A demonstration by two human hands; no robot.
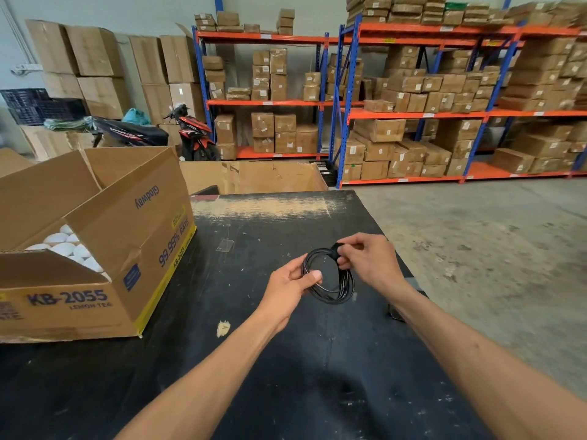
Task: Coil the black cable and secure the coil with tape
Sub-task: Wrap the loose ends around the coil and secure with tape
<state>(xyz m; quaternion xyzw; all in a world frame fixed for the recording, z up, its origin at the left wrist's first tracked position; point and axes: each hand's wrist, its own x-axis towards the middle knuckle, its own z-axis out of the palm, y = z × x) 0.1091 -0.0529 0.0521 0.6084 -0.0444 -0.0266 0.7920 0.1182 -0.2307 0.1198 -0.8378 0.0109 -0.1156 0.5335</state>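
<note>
Above the dark counter (pixel 254 360) the black cable (pixel 330 276) hung as a thin, light coil, springy enough, I judged, to unwind unless pinched across all loops. The left hand (pixel 290 285) pinched its near side; the right hand (pixel 365 260) pinched its top.

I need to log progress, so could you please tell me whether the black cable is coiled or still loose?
Coiled: the cable forms stacked round loops, pinched by the left hand and right hand above the table.
</note>
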